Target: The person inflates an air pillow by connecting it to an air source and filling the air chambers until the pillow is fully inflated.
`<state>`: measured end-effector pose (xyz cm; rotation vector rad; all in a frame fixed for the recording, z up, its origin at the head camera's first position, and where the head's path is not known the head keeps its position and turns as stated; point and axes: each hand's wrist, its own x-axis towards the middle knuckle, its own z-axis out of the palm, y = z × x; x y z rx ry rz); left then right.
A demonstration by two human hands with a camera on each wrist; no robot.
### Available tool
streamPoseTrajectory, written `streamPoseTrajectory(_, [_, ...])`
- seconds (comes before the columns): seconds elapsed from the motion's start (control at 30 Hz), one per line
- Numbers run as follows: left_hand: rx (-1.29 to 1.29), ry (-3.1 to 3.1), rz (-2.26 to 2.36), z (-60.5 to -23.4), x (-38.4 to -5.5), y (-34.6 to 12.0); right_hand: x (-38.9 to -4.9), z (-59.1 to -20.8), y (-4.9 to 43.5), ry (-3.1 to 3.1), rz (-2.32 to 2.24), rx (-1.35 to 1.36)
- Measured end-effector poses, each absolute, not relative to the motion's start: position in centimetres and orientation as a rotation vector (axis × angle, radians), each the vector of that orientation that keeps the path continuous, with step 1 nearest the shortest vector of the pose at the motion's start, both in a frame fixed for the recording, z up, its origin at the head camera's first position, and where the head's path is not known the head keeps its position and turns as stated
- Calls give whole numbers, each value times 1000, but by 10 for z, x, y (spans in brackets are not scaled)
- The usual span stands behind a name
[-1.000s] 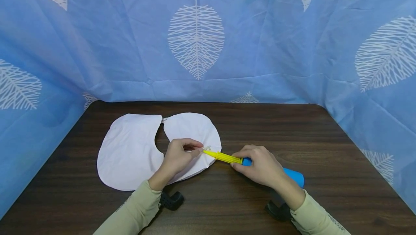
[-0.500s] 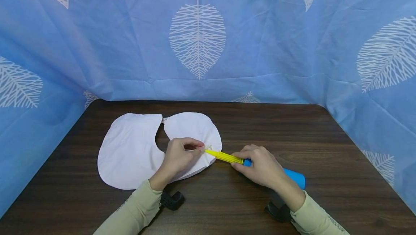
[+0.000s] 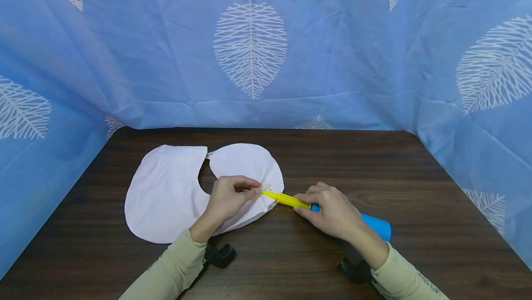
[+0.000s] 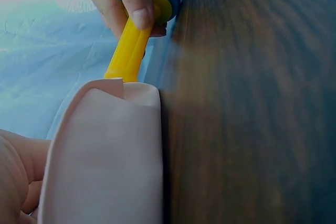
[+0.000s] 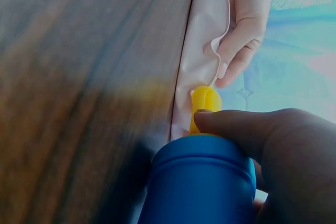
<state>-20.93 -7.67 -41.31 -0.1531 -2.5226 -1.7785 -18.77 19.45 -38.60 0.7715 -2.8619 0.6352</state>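
A white inflatable neck pillow [image 3: 166, 194] lies fairly flat on the table, its opening facing the back. Over its right half, my left hand [image 3: 228, 198] pinches the small valve, which the fingertips mostly hide. The tapered yellow nozzle [image 3: 287, 200] of a blue hand pump meets the valve at those fingertips. A pale valve cap [image 3: 267, 188] shows just beside them. My right hand [image 3: 332, 210] grips the pump around its front end, with the blue barrel [image 3: 377, 227] sticking out behind the wrist. In the right wrist view, the thumb lies against the yellow nozzle [image 5: 206, 103].
The dark wooden table [image 3: 415, 175] extends beyond both arms. A blue curtain [image 3: 332, 51] with white leaf prints hangs along the back and sides. Black wrist mounts [image 3: 220, 256] sit under the sleeves.
Almost nothing differs. Both hands, the pump and the pillow hold their places; the head view shifts very slightly.
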Motion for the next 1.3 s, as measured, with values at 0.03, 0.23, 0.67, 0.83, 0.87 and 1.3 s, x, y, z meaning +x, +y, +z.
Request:
streamPoseTrajectory(0.03, [-154,-2521,-1784,-413,-209,-77,-188,-386,195,-2854,642,785])
streamPoseTrajectory(0.23, [-164,-2525,-1803,-413,-208,-78,-189,-387,193,-2858,653,784])
streamPoseTrajectory(0.67, [-110,-2652,-1602,-408,-210,-83,-186,-390,188,-2854,608,730])
streamPoseTrajectory(0.83, [-60,-2696,-1520,-407,-210,-86,-186,-389,189,-2861,613,724])
streamPoseTrajectory(0.87, [-62,-2706,-1528,-407,-210,-87,-186,-389,189,-2860,611,725])
streamPoseTrajectory(1.3, [-211,-2736,-1576,-407,-209,-84,-187,-388,193,-2848,606,739])
